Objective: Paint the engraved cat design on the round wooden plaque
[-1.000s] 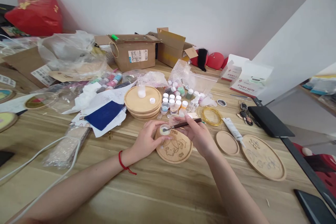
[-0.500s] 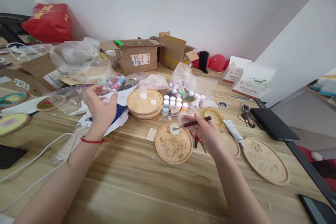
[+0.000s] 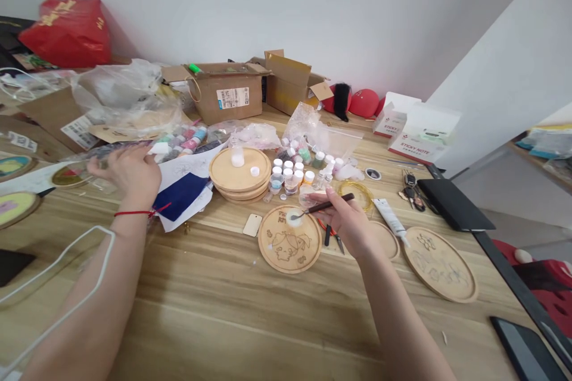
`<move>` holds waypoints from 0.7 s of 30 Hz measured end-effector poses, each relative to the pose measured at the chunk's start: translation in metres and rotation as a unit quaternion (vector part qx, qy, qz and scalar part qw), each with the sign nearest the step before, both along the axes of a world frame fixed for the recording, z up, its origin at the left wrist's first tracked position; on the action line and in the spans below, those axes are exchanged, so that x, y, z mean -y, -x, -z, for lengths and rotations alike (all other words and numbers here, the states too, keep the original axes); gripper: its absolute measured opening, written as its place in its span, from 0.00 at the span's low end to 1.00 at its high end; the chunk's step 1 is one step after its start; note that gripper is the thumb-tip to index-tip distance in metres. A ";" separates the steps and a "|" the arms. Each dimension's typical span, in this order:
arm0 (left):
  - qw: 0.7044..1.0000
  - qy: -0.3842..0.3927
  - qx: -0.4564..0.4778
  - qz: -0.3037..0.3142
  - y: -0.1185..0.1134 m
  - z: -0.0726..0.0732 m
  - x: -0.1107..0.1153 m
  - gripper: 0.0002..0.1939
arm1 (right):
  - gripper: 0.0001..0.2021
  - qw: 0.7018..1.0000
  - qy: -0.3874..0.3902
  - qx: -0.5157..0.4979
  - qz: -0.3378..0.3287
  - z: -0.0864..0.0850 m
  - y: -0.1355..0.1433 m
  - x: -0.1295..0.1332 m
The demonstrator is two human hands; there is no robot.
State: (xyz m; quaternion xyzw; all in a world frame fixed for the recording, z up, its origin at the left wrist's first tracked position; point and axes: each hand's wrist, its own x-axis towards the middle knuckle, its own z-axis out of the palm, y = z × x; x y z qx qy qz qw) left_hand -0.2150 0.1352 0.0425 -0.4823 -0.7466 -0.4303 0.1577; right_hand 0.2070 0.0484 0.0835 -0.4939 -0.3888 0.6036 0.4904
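My right hand (image 3: 347, 223) is closed around the dark handle of a small metal-tipped spatula (image 3: 325, 205). The tool's tip reaches a small round white container (image 3: 294, 217) on a round wooden plate (image 3: 286, 256) with a line drawing on it. At the left, my left hand (image 3: 129, 172), with a red string at the wrist, is over clear plastic packaging beside the dark blue cloth (image 3: 183, 196). Its fingers are stretched out and partly hidden, and I see nothing held. A pile of small colourful bottles (image 3: 190, 140) lies just beyond it.
Stacked wooden plates (image 3: 239, 171) carry a clear bottle (image 3: 236, 155) and a white cap. Several white-lidded jars (image 3: 288, 172) stand to their right. Cardboard boxes (image 3: 230, 95) line the wall. A white tube (image 3: 388, 217), scissors and another drawn plate (image 3: 440, 262) lie at the right.
My left hand has moved left and down from above the papers to the plastic packaging. My right hand keeps the spatula at the white container. The view has shifted slightly.
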 end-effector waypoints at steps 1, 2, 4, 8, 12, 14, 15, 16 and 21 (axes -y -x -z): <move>0.998 -0.014 -0.045 0.030 -0.008 -0.005 0.005 0.08 | 0.17 1.000 0.002 -0.002 -0.006 0.001 -0.002 -0.001; 0.995 -0.030 -0.079 0.055 -0.018 -0.010 0.011 0.10 | 0.18 1.000 0.002 -0.004 -0.010 0.002 -0.003 -0.001; 0.981 -0.047 -0.146 0.123 -0.046 -0.019 0.031 0.09 | 0.19 1.000 0.000 -0.007 -0.015 0.003 -0.006 -0.002; 0.926 -0.108 -0.214 0.293 -0.116 -0.025 0.092 0.14 | 0.18 1.000 -0.011 -0.005 -0.018 0.002 -0.008 -0.001; 0.879 0.009 -0.249 0.406 -0.165 -0.002 0.151 0.11 | 0.18 1.000 -0.014 0.000 -0.019 0.000 -0.008 -0.001; 0.862 0.054 -0.251 0.437 -0.173 0.015 0.171 0.15 | 0.18 1.000 -0.013 0.004 -0.021 0.000 -0.008 0.000; 0.856 0.066 -0.250 0.448 -0.174 0.023 0.178 0.16 | 0.18 1.000 -0.012 0.007 -0.023 0.000 -0.007 0.000; 0.849 0.079 -0.253 0.458 -0.174 0.030 0.183 0.16 | 0.19 1.000 -0.013 0.009 -0.024 0.000 -0.007 0.000; 0.831 0.089 -0.299 0.460 -0.169 0.046 0.198 0.21 | 0.19 0.999 -0.022 0.019 -0.030 -0.002 -0.007 0.001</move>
